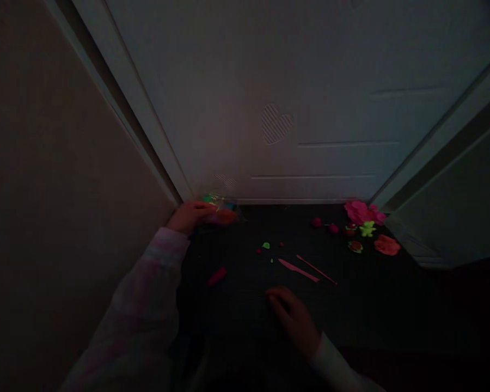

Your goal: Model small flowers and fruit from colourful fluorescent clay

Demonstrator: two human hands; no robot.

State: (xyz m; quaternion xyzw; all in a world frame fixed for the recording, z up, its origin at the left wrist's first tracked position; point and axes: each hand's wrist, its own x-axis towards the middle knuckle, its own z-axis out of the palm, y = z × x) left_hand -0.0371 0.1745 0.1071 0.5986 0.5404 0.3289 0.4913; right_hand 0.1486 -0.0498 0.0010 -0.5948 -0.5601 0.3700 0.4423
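At the back left of the dark table, my left hand (191,215) has its fingers closed on a clear plastic bag (227,216) with green, orange and blue pieces in it. My right hand (296,320) is over the front middle, thumb and forefinger brought together; anything between them is too dark to make out. Beyond it lie a pink modelling knife (298,270) and a thin pink stick tool (316,269). A red clay-like roll (217,276) rests to the left. Small green (266,245) and red bits (281,244) are scattered mid-table.
On the right side sit a bright pink flower-like piece (363,212), a yellow-green bear shape (367,228), an orange-pink lump (387,245), a small round piece (355,246) and pink balls (317,222). A white panel (237,109) rises behind the table; a wall (65,163) stands left.
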